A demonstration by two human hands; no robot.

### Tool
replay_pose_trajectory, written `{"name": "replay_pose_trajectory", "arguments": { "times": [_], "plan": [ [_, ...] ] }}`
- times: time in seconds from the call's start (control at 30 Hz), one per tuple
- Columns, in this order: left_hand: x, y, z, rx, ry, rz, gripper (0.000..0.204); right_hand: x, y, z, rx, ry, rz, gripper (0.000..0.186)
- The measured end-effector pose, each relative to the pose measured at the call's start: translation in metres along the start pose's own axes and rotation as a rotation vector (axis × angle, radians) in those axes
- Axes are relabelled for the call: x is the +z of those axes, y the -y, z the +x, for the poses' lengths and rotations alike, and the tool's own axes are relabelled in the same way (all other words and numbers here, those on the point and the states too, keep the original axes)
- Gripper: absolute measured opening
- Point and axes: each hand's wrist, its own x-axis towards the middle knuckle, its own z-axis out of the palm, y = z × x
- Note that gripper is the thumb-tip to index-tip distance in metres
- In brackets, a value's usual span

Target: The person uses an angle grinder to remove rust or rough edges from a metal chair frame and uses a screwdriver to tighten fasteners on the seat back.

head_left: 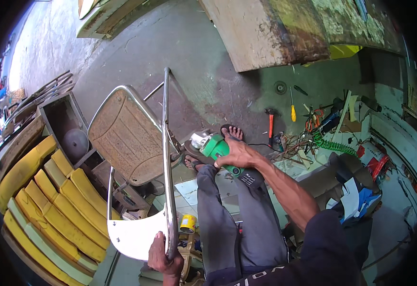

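A chair frame [167, 143] of bent metal tube lies tipped over in front of me, to the left of my legs. Its worn brown seat panel [125, 138] faces up, and a white curved panel [139, 233] is fixed at the near end. My left hand [165, 257] is closed around the tube's near end, thumb over the white panel. In my right hand [239, 155] is a green angle grinder [215, 147], gripped around its body. The grinder's disc [194, 148] is close beside the tube and the seat's edge; I cannot tell whether it touches.
Yellow foam pads [70, 195] are stacked at the left. A hammer [270, 126] and a yellow-handled screwdriver [293, 109] lie on the floor ahead, near tangled wires and a green coiled hose [332, 145]. A yellow can [188, 223] stands by my legs. A worn wooden bench [265, 38] is beyond.
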Motion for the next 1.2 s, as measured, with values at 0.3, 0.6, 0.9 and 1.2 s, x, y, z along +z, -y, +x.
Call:
{"name": "replay_pose_trajectory", "arguments": {
  "times": [0.3, 0.6, 0.9, 1.2],
  "plan": [
    [0.001, -0.003, -0.001, -0.015, -0.004, 0.026, 0.041, -0.024, 0.017, 0.007, -0.07, 0.08, 0.016, 0.087],
    [0.001, -0.001, -0.001, 0.013, 0.007, 0.054, 0.039, -0.07, 0.048, 0.031, -0.131, 0.303, 0.112, 0.065],
    [0.001, -0.002, 0.001, 0.002, 0.001, 0.054, 0.039, -0.093, 0.06, 0.046, -0.17, 0.38, -0.065, 0.064],
    [-0.001, -0.003, 0.003, 0.012, 0.016, 0.028, 0.039, -0.097, 0.061, 0.054, -0.09, 0.474, 0.012, 0.061]
  ]
}}
